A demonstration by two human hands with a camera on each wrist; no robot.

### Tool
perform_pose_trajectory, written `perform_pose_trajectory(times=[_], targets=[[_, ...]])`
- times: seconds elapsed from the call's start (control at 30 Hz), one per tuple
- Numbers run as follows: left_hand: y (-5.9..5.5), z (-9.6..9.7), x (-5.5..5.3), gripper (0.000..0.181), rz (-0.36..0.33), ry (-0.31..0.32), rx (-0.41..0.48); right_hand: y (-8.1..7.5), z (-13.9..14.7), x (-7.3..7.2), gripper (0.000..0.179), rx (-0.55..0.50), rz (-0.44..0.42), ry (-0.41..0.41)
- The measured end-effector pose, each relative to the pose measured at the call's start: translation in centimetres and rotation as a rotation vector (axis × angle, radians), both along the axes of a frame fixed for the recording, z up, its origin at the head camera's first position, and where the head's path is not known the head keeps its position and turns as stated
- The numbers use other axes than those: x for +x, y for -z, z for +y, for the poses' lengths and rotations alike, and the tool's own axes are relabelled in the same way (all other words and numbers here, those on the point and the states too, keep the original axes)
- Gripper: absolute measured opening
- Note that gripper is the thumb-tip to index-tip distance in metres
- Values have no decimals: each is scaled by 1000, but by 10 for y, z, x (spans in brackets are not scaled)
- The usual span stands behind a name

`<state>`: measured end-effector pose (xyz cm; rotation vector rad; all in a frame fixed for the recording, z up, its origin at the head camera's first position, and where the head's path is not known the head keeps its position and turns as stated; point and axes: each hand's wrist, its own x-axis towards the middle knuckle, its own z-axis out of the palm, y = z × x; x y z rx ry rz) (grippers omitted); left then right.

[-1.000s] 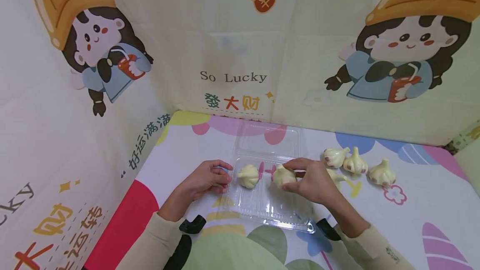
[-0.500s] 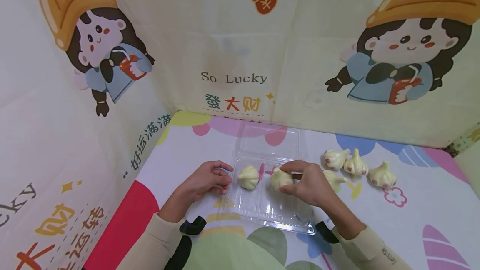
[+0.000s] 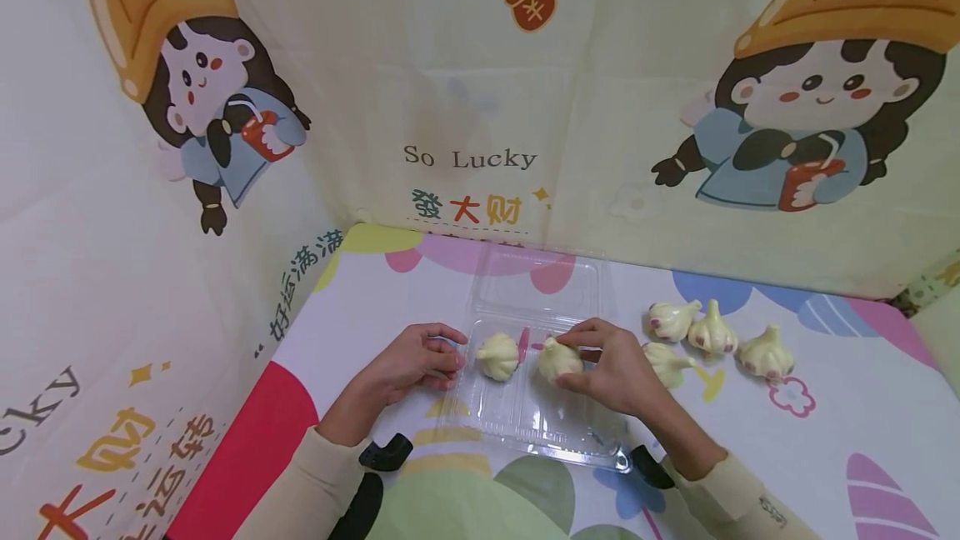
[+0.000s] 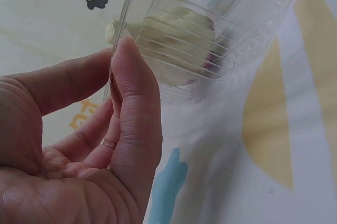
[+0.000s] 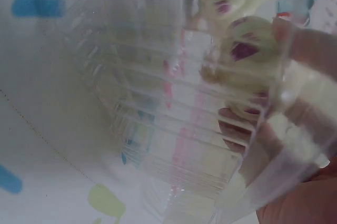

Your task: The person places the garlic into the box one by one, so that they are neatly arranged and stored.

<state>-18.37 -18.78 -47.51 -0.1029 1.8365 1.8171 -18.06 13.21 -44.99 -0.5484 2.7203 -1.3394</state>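
A clear plastic clamshell box (image 3: 510,427) lies with its lid raised open on the table. My left hand (image 3: 416,363) pinches the box's left rim between thumb and fingers, as the left wrist view shows with the hand (image 4: 124,113) at the thin edge. One garlic bulb (image 3: 496,358) sits in the left part of the box. In the right part, my right hand (image 3: 617,367) holds a second garlic bulb (image 3: 557,362) between thumb and fingers. Through the clear wall, the right wrist view shows that bulb (image 5: 242,66) with purple patches, the fingers around it.
To the right of the box lie several more garlic bulbs (image 3: 712,333), one of them (image 3: 664,363) close beside the right hand. The clear lid (image 3: 536,282) spreads toward the back. A printed cloth backdrop (image 3: 360,107) rises behind and at the left of the patterned tabletop (image 3: 795,457).
My right hand has moved slightly left with the garlic bulb, toward the bulb in the box's left part. The left hand stays at the rim. The head view has shifted a little.
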Motion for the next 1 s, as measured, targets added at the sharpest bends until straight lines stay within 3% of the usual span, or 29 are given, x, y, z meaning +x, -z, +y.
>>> perform_pose_trajectory(times=[1.0], targets=[[0, 0, 0, 41, 4, 1, 5, 6, -14, -3, 45, 46, -22, 7]])
